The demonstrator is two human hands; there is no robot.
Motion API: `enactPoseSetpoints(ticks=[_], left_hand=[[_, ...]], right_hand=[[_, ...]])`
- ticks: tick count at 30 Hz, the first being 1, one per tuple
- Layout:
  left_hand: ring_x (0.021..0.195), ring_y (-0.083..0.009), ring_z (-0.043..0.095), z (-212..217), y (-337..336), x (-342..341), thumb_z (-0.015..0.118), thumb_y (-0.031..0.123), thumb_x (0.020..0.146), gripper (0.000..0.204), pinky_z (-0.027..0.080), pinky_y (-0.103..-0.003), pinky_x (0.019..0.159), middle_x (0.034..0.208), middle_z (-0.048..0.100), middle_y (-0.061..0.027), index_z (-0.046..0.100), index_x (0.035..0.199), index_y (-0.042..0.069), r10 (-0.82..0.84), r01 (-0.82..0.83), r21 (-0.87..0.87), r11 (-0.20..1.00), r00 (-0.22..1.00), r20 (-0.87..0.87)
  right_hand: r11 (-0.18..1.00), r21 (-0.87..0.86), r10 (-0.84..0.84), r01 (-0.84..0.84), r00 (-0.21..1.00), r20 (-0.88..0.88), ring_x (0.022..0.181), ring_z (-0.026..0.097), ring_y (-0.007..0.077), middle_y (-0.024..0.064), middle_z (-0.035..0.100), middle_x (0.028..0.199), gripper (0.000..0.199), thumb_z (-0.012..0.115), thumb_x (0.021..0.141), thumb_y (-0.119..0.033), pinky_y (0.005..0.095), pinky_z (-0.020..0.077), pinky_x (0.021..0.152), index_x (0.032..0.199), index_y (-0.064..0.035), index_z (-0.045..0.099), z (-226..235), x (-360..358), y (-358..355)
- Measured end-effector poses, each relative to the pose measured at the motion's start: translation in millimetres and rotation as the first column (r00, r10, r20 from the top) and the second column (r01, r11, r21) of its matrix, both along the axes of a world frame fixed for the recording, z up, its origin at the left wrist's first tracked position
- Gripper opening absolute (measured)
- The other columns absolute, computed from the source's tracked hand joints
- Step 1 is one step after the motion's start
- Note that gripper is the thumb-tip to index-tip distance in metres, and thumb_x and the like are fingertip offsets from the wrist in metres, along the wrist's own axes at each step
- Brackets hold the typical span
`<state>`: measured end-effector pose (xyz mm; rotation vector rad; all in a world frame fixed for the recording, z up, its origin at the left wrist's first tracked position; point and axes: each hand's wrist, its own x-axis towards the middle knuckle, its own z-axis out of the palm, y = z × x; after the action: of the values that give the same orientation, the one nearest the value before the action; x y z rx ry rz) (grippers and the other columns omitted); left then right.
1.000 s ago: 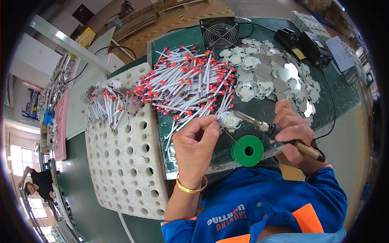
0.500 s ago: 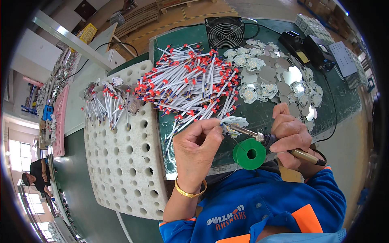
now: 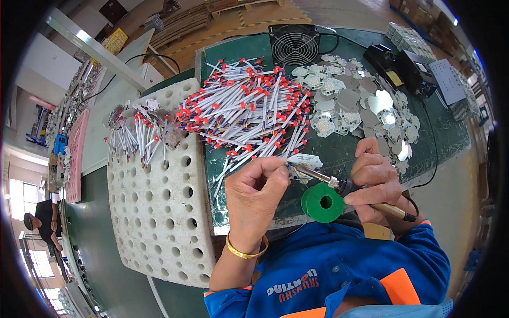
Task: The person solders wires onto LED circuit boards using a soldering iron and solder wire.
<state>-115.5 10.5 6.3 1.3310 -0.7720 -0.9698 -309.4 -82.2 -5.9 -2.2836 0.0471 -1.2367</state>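
My left hand [image 3: 258, 193] is closed in a pinch at the left edge of a small white circuit board [image 3: 307, 160]; what lies between its fingertips is too small to make out. My right hand [image 3: 377, 183] grips a soldering iron [image 3: 393, 210] with a tan handle, and its metal tip points left onto the board by my left fingertips. Just below the board, a green spool [image 3: 322, 202] of thin wire lies near the table edge. Beyond my left hand spreads a large heap of white wire leads [image 3: 249, 106] with red connectors.
Loose circuit boards [image 3: 347, 98] pile up at the right, near a black soldering station [image 3: 416, 71]. A black fan [image 3: 295, 45] stands at the back. Left of me, a white perforated board [image 3: 154, 206] carries wired boards [image 3: 140, 130]. Another person [image 3: 46, 222] is far left.
My right hand and the soldering iron have shifted slightly left, as has the whole view. The iron's tip stays at the board by my left fingers.
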Motion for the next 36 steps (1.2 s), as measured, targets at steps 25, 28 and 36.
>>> enactPoseSetpoints(ticks=[25, 28, 36], left_hand=[[0.064, -0.0049, 0.052, -28.4, -18.3, -11.9, 0.06, 0.009, 0.081, 0.014, 0.041, -0.018, 0.06, 0.072, 0.06, -0.0013, 0.063, 0.09, -0.002, -0.256, 0.276, 0.081, 0.958, 0.947, -0.196], [0.062, -0.0035, 0.05, -33.1, -24.1, -4.3, 0.063, 0.014, 0.081, 0.025, 0.039, -0.017, 0.059, 0.072, 0.061, -0.0002, 0.059, 0.102, 0.002, -0.351, 0.38, 0.066, 0.923, 0.899, -0.26], [0.06, -0.0026, 0.049, -50.2, -31.1, 10.0, 0.064, 0.02, 0.081, 0.035, 0.037, -0.016, 0.055, 0.072, 0.062, -0.0018, 0.05, 0.109, 0.004, -0.593, 0.641, 0.0, 0.768, 0.711, -0.378]], right_hand=[[0.958, 0.138, -0.24, 0.251, 0.966, -0.095, 0.06, 0.055, 0.0238, 0.0089, 0.055, 0.073, 0.025, 0.068, 0.066, -0.002, 0.0297, 0.0431, 0.049, 0.088, -0.0084, 0.06, -28.1, 19.3, -4.8], [0.96, 0.187, -0.207, 0.208, 0.978, -0.027, 0.059, 0.055, 0.0217, 0.0082, 0.056, 0.072, 0.024, 0.068, 0.066, 0.002, 0.0278, 0.0426, 0.049, 0.087, -0.0068, 0.059, -25.1, 17.6, -6.7], [0.931, 0.33, -0.174, 0.156, 0.984, 0.027, 0.059, 0.054, 0.0216, 0.007, 0.055, 0.069, 0.02, 0.067, 0.068, 0.004, 0.0281, 0.0423, 0.053, 0.082, -0.005, 0.055, -31.0, 19.6, -5.4]])
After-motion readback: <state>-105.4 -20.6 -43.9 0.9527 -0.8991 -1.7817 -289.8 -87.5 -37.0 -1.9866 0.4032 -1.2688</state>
